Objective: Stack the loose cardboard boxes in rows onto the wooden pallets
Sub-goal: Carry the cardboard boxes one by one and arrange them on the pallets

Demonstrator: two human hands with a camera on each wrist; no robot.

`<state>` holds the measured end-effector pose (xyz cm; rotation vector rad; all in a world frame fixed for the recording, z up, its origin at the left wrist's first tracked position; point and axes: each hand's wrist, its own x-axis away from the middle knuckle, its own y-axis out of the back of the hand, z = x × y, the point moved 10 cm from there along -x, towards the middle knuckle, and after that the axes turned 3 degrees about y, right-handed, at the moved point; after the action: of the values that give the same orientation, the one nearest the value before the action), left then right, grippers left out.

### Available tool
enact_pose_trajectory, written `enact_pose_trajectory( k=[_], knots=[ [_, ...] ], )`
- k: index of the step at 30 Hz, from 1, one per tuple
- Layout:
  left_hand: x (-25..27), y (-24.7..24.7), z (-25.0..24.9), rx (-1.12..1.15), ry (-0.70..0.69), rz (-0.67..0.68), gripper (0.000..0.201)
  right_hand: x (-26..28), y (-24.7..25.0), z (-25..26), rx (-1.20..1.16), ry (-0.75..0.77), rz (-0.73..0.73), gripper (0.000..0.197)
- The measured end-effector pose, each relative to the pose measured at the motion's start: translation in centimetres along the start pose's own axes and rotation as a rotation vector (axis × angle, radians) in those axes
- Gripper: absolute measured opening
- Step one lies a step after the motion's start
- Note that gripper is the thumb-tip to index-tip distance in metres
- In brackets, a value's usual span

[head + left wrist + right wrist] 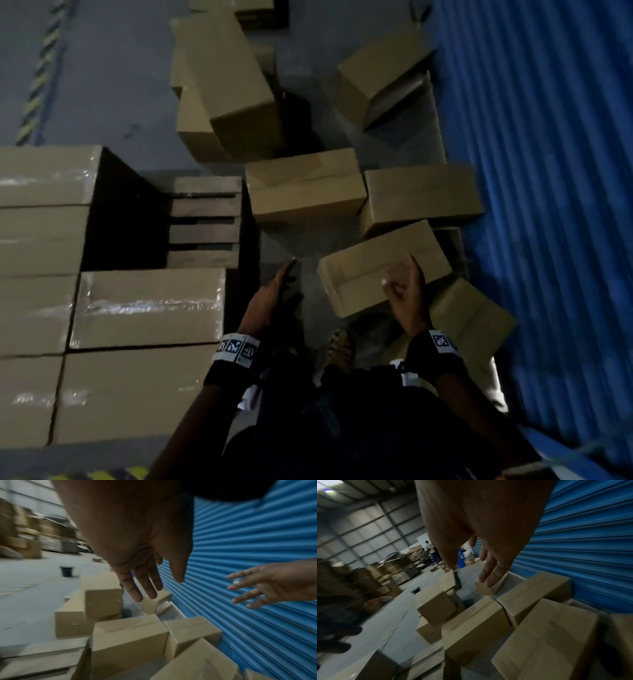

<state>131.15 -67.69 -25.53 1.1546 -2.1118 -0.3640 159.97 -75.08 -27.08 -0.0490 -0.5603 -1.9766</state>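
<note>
Cardboard everywhere as we reach for the nearest box (pixel 383 267), tilted on another at our two o'clock. Both our left hand (pixel 274 298) and right hand (pixel 407 298) are spread and hold nothing. The pallet (pixel 205 222) waits at ten o'clock, half loaded. Grabbed off-centre, the box could slip — toppling its neighbours.

A bare floor strip (pixel 284 246) (narrow) runs between the pallet (pixel 205 222) and loose boxes (pixel 305 188).
</note>
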Motion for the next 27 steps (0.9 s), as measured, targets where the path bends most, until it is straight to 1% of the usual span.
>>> enact_pose_trajectory(
  k=[2,4,8,12,15,17,20,23,24,26,27],
  knots=[
    [-1.6,-1.6,-1.3,-0.043,-0.026,0.054,0.078,-0.3,2.0,-2.2,-0.035,-0.068,-0.072,0.073],
    [-4.0,-3.8,-2.6,-0.114,-0.063,0.135,0.076,-0.7,3.9,-4.5,-0.043,-0.138,-0.142,0.072],
    [-9.4,-8.5,-3.5,-0.278,-0.124,0.300,0.074,-2.0,5.8,-9.1,-0.031,-0.268,-0.230,0.073],
    [-14.4,-13.4,-3.6,-0.378,-0.203,0.441,0.072,-3.5,6.4,-12.9,-0.062,-0.394,-0.301,0.073],
    [-18.6,-17.2,-3.0,-0.448,-0.271,0.502,0.074,-4.8,6.0,-17.3,-0.129,-0.454,-0.351,0.074],
    [-21.2,-19.2,-1.8,-0.502,-0.286,0.527,0.074,-5.2,5.1,-21.0,-0.173,-0.513,-0.376,0.079],
    [-25.2,-23.1,1.0,-0.539,-0.290,0.527,0.076,-5.6,2.4,-28.7,-0.261,-0.611,-0.381,0.082],
    [-29.0,-26.9,3.6,-0.515,-0.332,0.454,0.079,-6.4,-1.5,-35.5,-0.386,-0.686,-0.290,0.080],
    [-30.2,-28.2,4.6,-0.519,-0.350,0.424,0.079,-7.0,-2.5,-37.4,-0.384,-0.675,-0.269,0.082],
    [-32.5,-31.3,6.8,-0.558,-0.363,0.399,0.081,-8.4,-3.0,-40.9,-0.368,-0.581,-0.363,0.095],
    [-33.6,-32.6,7.7,-0.586,-0.362,0.385,0.080,-8.8,-3.3,-42.6,-0.357,-0.556,-0.411,0.102]
  ],
)
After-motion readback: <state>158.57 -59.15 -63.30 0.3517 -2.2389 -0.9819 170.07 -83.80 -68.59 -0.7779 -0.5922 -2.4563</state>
